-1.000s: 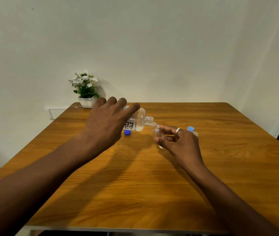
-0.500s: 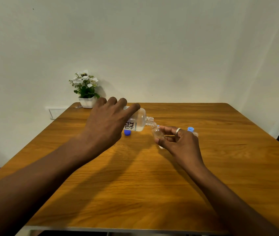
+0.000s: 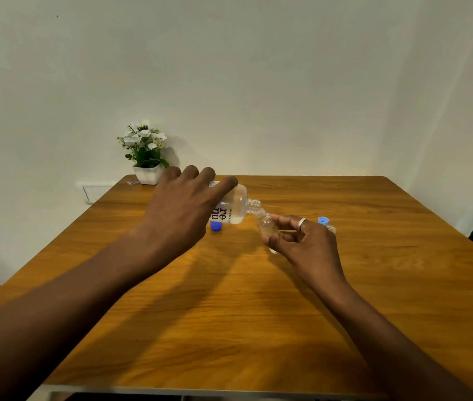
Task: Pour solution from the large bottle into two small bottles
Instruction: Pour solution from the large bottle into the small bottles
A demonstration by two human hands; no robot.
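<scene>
My left hand [image 3: 183, 209] grips the large clear bottle [image 3: 234, 208] with a white label, tipped on its side above the wooden table [image 3: 229, 314]. Its open neck points right, at the mouth of a small clear bottle [image 3: 266, 227]. My right hand [image 3: 301, 244], with a ring on one finger, holds that small bottle tilted toward the neck. A second small bottle [image 3: 331, 227] stands just behind my right hand, mostly hidden, with a light blue cap [image 3: 322, 220] next to it. A dark blue cap [image 3: 215, 226] lies on the table under the large bottle.
A white pot of white flowers [image 3: 146, 157] stands at the table's far left corner by the wall. A wall socket plate [image 3: 96, 192] sits left of the table. The table's near edge runs along the bottom of the view.
</scene>
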